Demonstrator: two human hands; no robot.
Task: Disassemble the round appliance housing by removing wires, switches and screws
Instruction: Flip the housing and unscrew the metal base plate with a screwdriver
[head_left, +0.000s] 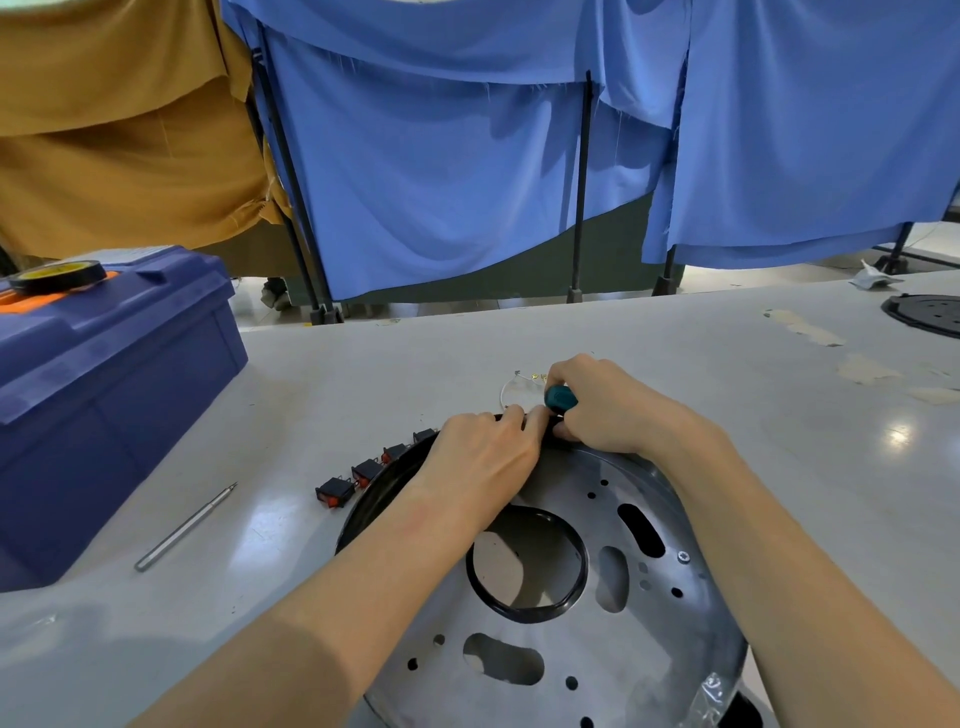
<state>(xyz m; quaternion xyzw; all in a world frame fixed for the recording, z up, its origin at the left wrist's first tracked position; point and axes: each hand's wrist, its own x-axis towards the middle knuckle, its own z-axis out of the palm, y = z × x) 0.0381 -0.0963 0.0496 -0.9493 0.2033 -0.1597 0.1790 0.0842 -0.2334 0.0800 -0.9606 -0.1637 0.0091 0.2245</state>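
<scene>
The round appliance housing (597, 597), a grey metal disc with holes inside a black rim, lies on the table in front of me. My left hand (483, 457) grips its far rim, fingers curled over the edge. My right hand (608, 405) holds a teal-handled screwdriver (560, 398) at the same spot on the rim; its tip is hidden. Several black rocker switches with red faces (363, 475) lie in a row along the housing's left edge. A thin white wire (511, 387) lies on the table just beyond my hands. One screw (683, 557) sits in the disc at right.
A blue toolbox (104, 395) with a tape roll (57, 275) on top stands at left. A metal screwdriver shaft (184, 527) lies between toolbox and housing. A black round part (927, 314) rests at the far right. Blue and brown cloths hang behind the table.
</scene>
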